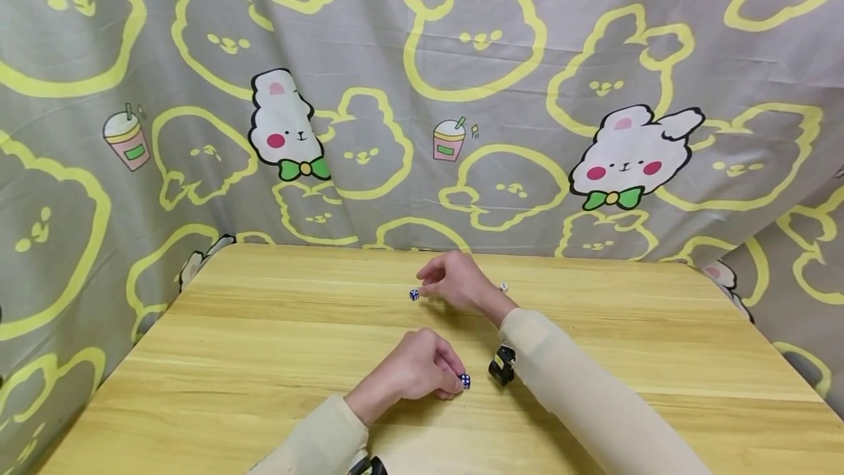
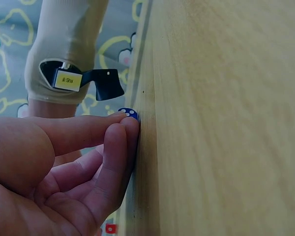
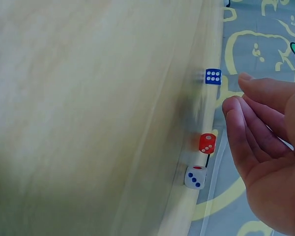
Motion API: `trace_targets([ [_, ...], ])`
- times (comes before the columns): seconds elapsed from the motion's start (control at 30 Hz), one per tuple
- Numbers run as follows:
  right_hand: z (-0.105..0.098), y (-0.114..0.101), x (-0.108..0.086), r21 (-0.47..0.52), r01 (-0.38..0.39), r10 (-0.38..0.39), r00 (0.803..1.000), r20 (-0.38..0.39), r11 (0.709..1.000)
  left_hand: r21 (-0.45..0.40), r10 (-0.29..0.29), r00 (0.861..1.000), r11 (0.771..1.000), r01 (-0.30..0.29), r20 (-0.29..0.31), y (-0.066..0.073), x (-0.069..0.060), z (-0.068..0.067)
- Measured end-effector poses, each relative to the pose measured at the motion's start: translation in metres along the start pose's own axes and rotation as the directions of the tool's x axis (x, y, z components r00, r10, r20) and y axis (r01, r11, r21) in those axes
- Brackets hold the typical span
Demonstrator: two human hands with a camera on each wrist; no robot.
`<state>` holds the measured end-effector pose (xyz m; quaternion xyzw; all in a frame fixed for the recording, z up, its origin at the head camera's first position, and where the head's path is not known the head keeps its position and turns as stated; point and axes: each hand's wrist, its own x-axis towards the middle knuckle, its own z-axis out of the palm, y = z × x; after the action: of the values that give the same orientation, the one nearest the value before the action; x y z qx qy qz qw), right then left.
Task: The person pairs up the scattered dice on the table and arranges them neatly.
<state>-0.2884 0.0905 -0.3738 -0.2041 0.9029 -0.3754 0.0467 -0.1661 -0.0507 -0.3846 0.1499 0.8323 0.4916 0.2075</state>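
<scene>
The left hand (image 1: 418,366) pinches a blue die (image 1: 465,381) with white dots at the near middle of the table; in the left wrist view the same die (image 2: 129,113) shows between thumb and fingertips. Farther back, the right hand (image 1: 458,283) hovers beside another blue die (image 1: 414,295). In the right wrist view this die (image 3: 213,76) shows six dots, with a gap between it and the parted thumb and fingers of the right hand (image 3: 265,128). A red die (image 3: 207,143) and a white die (image 3: 195,177) sit close together below it in that view.
The wooden table (image 1: 264,358) meets a grey patterned curtain (image 1: 369,57) at its back edge. The white die (image 1: 504,286) is partly visible behind the right wrist. A black wrist mount (image 1: 502,366) hangs under the right sleeve. A red die (image 2: 111,228) shows low in the left wrist view.
</scene>
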Motion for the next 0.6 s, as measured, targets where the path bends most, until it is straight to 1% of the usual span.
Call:
trace_targets([
  [0.17,0.0007,0.0029,0.002,-0.024,-0.009,0.009,1.0,0.012,1.0,-0.002,-0.002,1.0,1.0,0.002,0.0,0.0001,0.001,0.0003],
  [0.47,0.0049,0.0032,0.0078,-0.072,0.011,-0.007,0.999,0.047,0.997,-0.021,-0.011,1.0,1.0,0.01,-0.003,0.0008,0.0013,0.0007],
  [0.6,0.0067,0.0037,0.0101,-0.094,-0.005,0.01,0.999,0.05,0.996,-0.022,-0.013,1.0,1.0,0.013,-0.002,0.001,0.0007,0.0005],
])
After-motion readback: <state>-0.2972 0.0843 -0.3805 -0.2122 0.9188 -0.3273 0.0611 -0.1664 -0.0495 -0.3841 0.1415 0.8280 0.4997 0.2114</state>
